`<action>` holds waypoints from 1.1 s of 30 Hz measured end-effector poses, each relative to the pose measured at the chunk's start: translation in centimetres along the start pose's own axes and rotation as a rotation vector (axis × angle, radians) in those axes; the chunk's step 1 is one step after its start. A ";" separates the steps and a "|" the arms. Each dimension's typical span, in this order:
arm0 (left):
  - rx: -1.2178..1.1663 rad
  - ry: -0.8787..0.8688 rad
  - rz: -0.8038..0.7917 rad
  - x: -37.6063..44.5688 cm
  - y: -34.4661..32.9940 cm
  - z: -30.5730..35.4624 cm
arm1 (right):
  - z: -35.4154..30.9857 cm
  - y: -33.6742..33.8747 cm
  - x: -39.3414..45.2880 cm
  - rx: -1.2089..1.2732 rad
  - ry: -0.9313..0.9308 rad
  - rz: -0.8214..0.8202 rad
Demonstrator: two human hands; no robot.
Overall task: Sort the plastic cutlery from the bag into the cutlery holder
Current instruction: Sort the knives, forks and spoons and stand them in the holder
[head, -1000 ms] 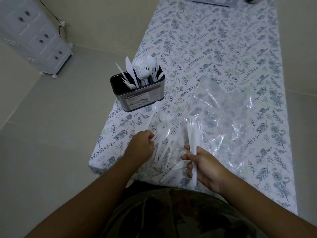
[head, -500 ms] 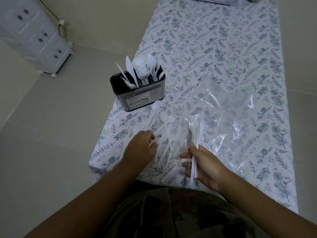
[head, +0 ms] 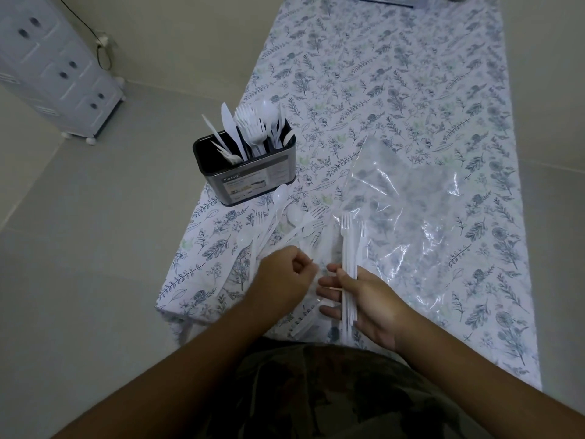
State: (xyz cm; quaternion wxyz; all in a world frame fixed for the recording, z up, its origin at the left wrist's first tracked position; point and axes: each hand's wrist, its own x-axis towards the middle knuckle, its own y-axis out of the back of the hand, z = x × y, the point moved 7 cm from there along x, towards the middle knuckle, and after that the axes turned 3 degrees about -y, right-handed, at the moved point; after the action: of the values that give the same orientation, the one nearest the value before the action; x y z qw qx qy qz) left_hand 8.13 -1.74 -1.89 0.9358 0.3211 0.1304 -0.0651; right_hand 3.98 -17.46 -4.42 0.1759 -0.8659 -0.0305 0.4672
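At lower centre of the frame, the right hand (head: 364, 299) clasps a bundle of forks (head: 349, 258); the left hand (head: 281, 277) is curled over loose cutlery (head: 285, 226) on the bench (head: 411, 74), below the cutlery holder (head: 247, 175) and left of the bag (head: 411, 210).

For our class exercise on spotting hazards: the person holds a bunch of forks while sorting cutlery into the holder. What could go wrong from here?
1. The cutlery holder stands near the table's left edge; a knock while loading might tip it off.
2. The right hand grips several forks loosely; some could slip.
3. Loose spoons and forks lie near the table's front corner, where the left hand might sweep them off.
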 end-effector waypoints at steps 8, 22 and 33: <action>0.092 -0.158 -0.114 -0.9 -2.2 1.2 | -0.1 0.5 0.0 -0.188 0.010 0.057; 0.552 -0.125 -0.147 0.6 -4.0 -1.3 | 0.3 1.8 0.1 -0.155 -0.024 0.130; 0.299 0.040 -0.306 -0.6 -3.3 -1.6 | 0.0 2.5 -0.1 -0.064 -0.029 0.154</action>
State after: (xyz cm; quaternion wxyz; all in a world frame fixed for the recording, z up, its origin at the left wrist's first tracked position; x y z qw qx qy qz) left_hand 6.55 -3.32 -4.93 0.8541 0.4343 0.1849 -0.2184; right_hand 3.66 -19.86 -5.21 0.1112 -0.8641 0.0190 0.4905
